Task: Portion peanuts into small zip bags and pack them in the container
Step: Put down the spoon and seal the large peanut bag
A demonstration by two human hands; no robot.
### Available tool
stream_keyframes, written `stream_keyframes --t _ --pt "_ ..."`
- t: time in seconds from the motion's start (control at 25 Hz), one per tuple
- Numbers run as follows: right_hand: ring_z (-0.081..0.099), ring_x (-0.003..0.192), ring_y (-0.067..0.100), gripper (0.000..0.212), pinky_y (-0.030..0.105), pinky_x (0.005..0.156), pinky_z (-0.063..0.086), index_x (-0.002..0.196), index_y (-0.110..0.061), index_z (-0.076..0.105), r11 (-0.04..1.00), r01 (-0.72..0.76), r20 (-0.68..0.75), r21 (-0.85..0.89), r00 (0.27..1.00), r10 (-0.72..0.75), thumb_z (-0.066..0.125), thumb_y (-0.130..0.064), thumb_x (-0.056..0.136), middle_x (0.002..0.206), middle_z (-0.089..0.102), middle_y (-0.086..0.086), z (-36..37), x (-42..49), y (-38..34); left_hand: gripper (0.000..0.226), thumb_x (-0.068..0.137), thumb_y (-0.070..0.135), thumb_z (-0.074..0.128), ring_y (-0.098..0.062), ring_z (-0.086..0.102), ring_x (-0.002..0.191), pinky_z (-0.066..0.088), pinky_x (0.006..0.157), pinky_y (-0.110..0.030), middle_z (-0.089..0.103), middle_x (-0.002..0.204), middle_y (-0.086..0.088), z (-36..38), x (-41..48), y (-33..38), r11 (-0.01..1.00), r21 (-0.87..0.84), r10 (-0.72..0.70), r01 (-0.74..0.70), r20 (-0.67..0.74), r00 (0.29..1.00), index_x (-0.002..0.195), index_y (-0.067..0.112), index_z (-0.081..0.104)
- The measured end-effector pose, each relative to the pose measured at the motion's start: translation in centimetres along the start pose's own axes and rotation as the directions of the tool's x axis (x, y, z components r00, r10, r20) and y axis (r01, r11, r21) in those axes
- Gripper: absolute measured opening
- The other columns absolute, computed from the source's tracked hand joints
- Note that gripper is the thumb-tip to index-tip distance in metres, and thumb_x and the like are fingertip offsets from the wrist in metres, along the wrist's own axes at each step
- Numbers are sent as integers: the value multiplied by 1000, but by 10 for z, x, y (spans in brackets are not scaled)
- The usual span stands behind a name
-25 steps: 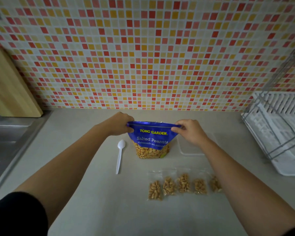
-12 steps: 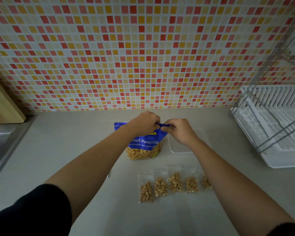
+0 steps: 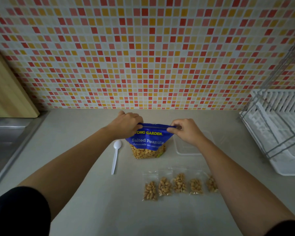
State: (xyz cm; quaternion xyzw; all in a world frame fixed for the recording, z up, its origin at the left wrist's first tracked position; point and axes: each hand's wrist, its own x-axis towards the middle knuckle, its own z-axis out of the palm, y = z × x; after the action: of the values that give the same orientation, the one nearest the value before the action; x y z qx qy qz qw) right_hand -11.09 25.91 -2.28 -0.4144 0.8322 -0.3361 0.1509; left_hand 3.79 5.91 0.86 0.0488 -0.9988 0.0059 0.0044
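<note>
While the peanut bag (image 3: 147, 142) stands upright, left hand (image 3: 126, 124) pinching its top-left corner, right hand (image 3: 186, 132) pinching the top-right.

mosaic tile wall (image 3: 143, 57), grey counter (image 3: 75, 133), dim light

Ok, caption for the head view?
Left hand and right hand pinch the blue peanut pouch; five filled clear zip bags nearby.

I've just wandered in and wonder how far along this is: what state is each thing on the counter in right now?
Peanut bag: upright, top edge pulled flat.
Left hand: pinches the bag's top left corner.
Right hand: pinches its top right corner.
Zip bags: five, filled, lying in a row.
Container: no zip bags inside.
Spoon: lying flat, untouched.
</note>
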Motion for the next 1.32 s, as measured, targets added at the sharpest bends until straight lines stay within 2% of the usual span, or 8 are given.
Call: stream_keyframes --t 0.24,0.44,0.56,0.64,0.68,0.92,1.08,1.32 --pt "56 64 4 13 14 58 38 80 -12 68 1000 14 6 1 1000 -14 68 -24 83 69 62 -5 0 2 -1 26 96 27 42 -18 54 105 35 88 -33 61 115 -2 1 -24 -34 996 -62 -56 56 -7 998 114 14 56" --pt "63 78 15 19 12 58 42 94 -8 68 1000 18 -11 -22 1000 -18 65 -25 85 85 69 3 -2 2 -2 22 93 15 52 -18 55 92 49 82 -32 64 103 -12 3 -35 -37 926 -359 -156 115 -87 984 110 4 60" --pt "63 96 9 64 9 71 51 137 -19 38 955 -89 -36 284 994 103 69 -26 82 112 57 -8 17 -15 -3 52 86 31 62 -15 56 101 50 70 -22 54 117 1 20 -49 -17 429 -851 -481 302 68 874 131 20 40" --pt "59 109 9 93 29 93 52 145 -25 14 857 -161 -65 489 973 220 74 -35 75 120 49 -13 53 -30 6 70 79 41 67 -22 48 121 52 72 -30 42 134 0 49 -56 5 2 -945 -518 327 279 808 136 36 26" --pt "57 113 10 95 39 98 49 144 -25 12 830 -169 -65 531 969 238 75 -37 73 122 49 -13 72 -37 10 72 78 42 69 -21 41 127 52 73 -35 37 137 0 66 -59 16 -86 -930 -516 358 349 782 134 40 25" --pt "59 104 24 49 4 69 45 122 -18 41 863 -147 -143 484 959 243 58 -34 79 125 54 11 104 -21 6 39 85 30 64 -24 58 92 49 57 -28 58 115 -10 105 -27 33 -209 -926 -563 315 377 736 112 30 37" --pt "59 109 25 56 24 84 45 124 -6 41 910 -86 -232 406 953 193 64 -32 80 121 59 9 87 38 7 34 90 24 58 -17 53 75 45 55 -28 56 110 -10 92 21 3 -198 -937 -556 287 349 754 112 27 33" --pt "55 115 24 53 21 84 38 129 -6 38 910 -120 -232 398 946 226 64 -22 86 128 56 11 87 107 17 42 93 21 54 -6 52 79 46 60 -27 53 103 1 84 79 -39 -180 -930 -566 320 364 740 126 19 30"
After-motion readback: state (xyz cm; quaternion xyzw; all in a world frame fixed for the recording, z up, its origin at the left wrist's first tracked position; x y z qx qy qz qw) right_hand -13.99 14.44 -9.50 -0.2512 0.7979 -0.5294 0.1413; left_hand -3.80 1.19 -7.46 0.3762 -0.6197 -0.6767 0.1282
